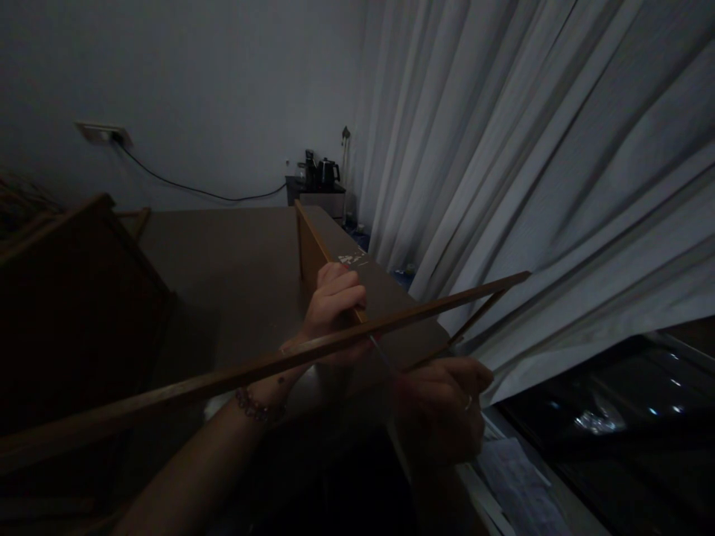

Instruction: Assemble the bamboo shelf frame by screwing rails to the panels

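Note:
My left hand [335, 294] is closed over the top edge of an upright wooden panel [313, 246], its forearm passing under a long wooden rail [447, 301]. That rail slants across the view from lower left to right. In my right hand [441, 402], fingers closed, is what looks like a screwdriver [381, 351]; only its thin metal shaft shows. The shaft's tip meets the rail near the panel's near end. Its handle is hidden in the dark, slightly blurred hand.
A dark wooden piece [83, 298] stands at the left of the brown table [223, 238]. Small pale scraps [351, 259] lie beyond the panel. A black kettle [328, 173] stands at the back. White curtains [474, 149] hang at right, above papers [519, 476].

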A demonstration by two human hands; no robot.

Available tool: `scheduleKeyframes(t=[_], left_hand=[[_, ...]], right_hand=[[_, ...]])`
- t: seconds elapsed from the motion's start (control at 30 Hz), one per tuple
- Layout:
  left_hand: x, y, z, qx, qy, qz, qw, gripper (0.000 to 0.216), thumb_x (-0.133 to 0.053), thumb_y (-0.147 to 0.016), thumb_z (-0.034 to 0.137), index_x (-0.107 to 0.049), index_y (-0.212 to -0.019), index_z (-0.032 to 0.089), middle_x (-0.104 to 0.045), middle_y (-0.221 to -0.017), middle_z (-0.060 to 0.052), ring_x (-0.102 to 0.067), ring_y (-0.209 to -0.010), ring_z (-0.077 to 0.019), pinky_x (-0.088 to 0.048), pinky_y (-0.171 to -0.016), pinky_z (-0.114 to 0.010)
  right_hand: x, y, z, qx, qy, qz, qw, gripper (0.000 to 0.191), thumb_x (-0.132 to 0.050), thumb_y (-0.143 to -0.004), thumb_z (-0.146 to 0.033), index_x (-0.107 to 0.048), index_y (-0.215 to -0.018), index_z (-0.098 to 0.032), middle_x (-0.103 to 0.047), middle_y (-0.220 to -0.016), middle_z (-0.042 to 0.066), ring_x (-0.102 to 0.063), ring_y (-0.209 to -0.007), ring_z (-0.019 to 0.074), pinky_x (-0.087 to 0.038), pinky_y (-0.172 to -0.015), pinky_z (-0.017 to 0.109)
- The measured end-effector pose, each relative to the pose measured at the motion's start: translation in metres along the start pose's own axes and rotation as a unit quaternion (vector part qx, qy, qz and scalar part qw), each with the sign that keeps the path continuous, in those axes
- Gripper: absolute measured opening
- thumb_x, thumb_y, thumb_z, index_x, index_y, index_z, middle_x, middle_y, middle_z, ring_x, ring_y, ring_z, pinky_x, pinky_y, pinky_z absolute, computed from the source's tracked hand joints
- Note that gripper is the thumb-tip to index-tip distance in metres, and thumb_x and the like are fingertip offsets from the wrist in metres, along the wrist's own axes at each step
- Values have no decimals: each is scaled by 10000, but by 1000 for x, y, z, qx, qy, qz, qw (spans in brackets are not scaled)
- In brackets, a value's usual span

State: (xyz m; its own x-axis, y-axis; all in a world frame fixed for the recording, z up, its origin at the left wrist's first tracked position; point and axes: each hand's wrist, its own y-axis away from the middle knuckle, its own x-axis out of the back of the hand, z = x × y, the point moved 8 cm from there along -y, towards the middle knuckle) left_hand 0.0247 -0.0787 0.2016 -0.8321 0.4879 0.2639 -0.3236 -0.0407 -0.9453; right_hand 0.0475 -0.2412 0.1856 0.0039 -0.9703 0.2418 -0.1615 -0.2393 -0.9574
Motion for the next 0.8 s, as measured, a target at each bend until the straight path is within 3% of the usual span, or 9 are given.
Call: scheduleKeyframes(t=[0.13,0.3,0.37,0.47,0.53,0.67,0.8], left_hand=[[1,1,0,-15,5,6,1000,442,-458,-812,628,-405,-653,220,-361,-601,32,-390,-636,-161,-313,-695,-368],[-2,3,-5,-1,11,-14,1000,452,-468,-802,627,-404,-625,216,-371,-588,29,-396,-643,-160,-318,-711,-374],[-2,3,-5,5,14,-18,1000,461,-471,-799,632,-404,-614,215,-377,-581,29,-400,-643,-160,-316,-721,-380],[-1,2,-4,15,24,-14,1000,452,-479,-803,619,-431,-605,215,-386,-575,32,-413,-641,-157,-315,-733,-382],[0,1,-2,16,30,-14,999,426,-490,-812,592,-481,-609,217,-403,-570,31,-427,-646,-157,-320,-740,-381],[2,-2,3,5,27,-27,999,415,-490,-828,585,-568,-634,226,-445,-572,19,-446,-665,-164,-329,-735,-377],[4,-4,4,-7,31,-28,999,387,-521,-828,546,-547,-616,222,-451,-568,25,-439,-650,-155,-327,-732,-373]], right_hand=[[-6,-1,1,-86,-39,-16,995,262,-565,-886,-171,-465,-647,-213,-409,-524,-85,-411,-541,97,-294,-663,327],[-16,2,8,-152,-114,-46,981,280,-542,-892,-153,-451,-632,-205,-415,-549,-86,-415,-572,91,-290,-698,325],[-17,1,11,-156,-138,-44,977,235,-555,-890,-181,-468,-674,-211,-457,-586,-80,-445,-610,101,-296,-712,326],[-15,-2,15,-154,-194,-22,969,45,-584,-886,-228,-553,-918,-233,-536,-669,-62,-492,-675,129,-323,-701,323],[-17,-5,15,-131,-228,-26,964,100,-573,-909,-257,-578,-1007,-246,-557,-683,-51,-506,-700,139,-336,-683,317],[-25,-9,13,-74,-292,-64,952,229,-517,-952,-378,-624,-810,-234,-536,-637,-38,-485,-690,134,-346,-681,315],[-30,-10,17,-63,-346,-95,931,292,-531,-919,-495,-650,-841,-240,-537,-658,-23,-474,-714,149,-364,-669,314]])
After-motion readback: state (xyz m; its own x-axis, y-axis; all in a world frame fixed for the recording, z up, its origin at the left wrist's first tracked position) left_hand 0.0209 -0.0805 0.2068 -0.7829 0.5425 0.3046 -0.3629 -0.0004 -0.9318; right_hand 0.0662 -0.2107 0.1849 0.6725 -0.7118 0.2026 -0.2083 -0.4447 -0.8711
